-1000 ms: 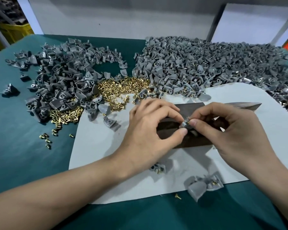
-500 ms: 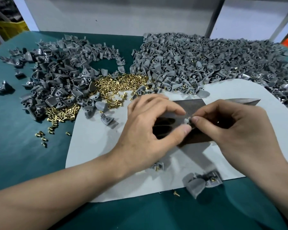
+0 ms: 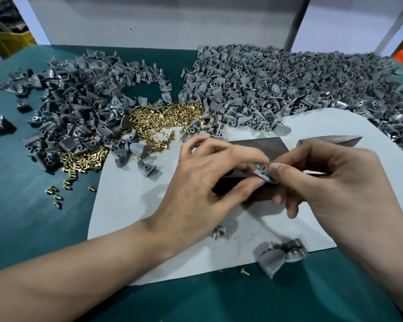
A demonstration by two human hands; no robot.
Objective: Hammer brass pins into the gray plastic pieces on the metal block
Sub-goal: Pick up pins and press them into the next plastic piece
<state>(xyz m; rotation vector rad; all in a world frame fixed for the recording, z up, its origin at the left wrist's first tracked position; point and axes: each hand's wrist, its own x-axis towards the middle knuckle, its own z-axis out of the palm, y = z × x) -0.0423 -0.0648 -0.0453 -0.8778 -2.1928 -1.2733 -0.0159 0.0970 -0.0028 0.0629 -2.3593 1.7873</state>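
A small gray plastic piece (image 3: 262,171) sits between both hands above the dark metal block (image 3: 261,146). My left hand (image 3: 207,182) pinches it with thumb and forefinger from the left. My right hand (image 3: 330,182) pinches it from the right with thumb and forefinger. No pin shows in the held piece. Loose brass pins (image 3: 165,123) lie in a heap behind the hands. A metal tool (image 3: 335,140) lies behind my right hand, partly hidden.
The block rests on a white sheet (image 3: 130,205) on the green table (image 3: 28,205). Piles of gray pieces stand at back left (image 3: 75,117) and back right (image 3: 289,89). A few pieces with pins (image 3: 282,254) lie near the sheet's front edge.
The hands stay together over the block, and the gray piece has turned slightly between the fingertips. The view has shifted a little.
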